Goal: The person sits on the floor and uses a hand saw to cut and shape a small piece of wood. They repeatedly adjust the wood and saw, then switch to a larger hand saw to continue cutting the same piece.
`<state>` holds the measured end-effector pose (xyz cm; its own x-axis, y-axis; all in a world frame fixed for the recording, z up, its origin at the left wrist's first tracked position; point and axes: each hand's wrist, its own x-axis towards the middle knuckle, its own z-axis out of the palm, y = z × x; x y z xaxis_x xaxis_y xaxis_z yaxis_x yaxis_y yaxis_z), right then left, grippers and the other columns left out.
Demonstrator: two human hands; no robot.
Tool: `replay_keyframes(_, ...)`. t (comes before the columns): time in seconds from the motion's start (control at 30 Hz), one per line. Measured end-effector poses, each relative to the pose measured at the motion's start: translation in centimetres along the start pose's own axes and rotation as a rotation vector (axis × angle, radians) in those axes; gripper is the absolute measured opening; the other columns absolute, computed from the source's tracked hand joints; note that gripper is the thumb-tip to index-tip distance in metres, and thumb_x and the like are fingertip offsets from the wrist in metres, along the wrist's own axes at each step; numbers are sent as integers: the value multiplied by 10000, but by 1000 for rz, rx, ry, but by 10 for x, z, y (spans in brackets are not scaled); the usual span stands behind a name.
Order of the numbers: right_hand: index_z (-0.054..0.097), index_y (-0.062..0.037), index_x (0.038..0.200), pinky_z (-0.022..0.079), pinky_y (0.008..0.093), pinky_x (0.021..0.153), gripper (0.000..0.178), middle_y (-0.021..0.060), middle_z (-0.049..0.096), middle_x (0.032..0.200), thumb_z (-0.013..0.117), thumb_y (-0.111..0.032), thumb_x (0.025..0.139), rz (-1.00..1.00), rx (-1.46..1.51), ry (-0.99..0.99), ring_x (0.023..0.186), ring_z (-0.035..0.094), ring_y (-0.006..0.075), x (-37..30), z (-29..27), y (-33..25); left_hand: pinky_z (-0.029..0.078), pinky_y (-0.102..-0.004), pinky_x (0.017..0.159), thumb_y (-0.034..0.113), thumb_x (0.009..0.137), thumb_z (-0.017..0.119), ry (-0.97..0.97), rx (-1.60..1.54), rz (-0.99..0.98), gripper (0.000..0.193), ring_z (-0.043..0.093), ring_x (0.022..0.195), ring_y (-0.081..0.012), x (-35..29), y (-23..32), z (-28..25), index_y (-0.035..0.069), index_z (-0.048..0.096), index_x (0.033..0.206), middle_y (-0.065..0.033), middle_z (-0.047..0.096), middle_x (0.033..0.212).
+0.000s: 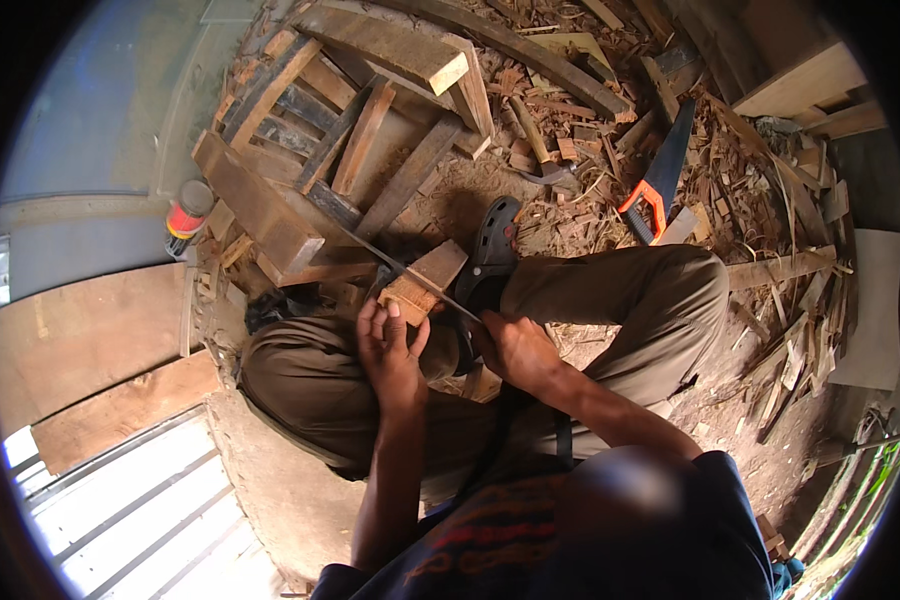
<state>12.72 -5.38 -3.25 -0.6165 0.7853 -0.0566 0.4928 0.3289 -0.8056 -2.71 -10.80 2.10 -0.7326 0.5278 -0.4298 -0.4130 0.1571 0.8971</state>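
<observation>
1. Wood block [440,264] is held above the gap between the bent legs; its near end is clasped by the left hand [394,350], with fingertips laid along the edge.
2. One end of a long, thin dark blade [378,252] is gripped in the closed right hand [520,350]; the part inside the fist is hidden.
3. The block is crossed aslant by the blade; whether its edge is sunk into the wood cannot be told.
4. The blade's far end is pointed toward the wooden frame [255,200], whose slats are close to it, so room on that side is narrow.
5. Both sides are bounded by the knees of the brown trousers [660,320].
6. A dark sandal [495,242] is set just beside the block's far end; past it, some bare ground [460,195] is bordered by the frame and wood shavings [590,215].
7. Among the shavings, a hammer [530,130] and an orange-handled saw [660,185] are seen, well apart from the hands.
8. A red-and-black can [187,212] is placed beside the frame's left edge.
</observation>
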Motion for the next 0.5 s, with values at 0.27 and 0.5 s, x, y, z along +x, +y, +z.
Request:
replay_keyframes(0.27,569,20,888,509,485,527,191,237,643,718,633,-149,948,-12,112,6,626,645,432,3,16,4,557,-435,932,240,1009,610,-23,26,38,369,555,1186,-220,3,1,6,74,500,1320,-88,530,1315)
replay_keyframes(0.5,579,-28,925,517,508,546,126,229,663,751,630,-142,938,-71,165,167,661,646,441,6,-8,-32,549,-431,951,240,1011,602,-61,18,36,325,515,1236,-212,2,-7,-2,131,495,1298,-63,501,1359)
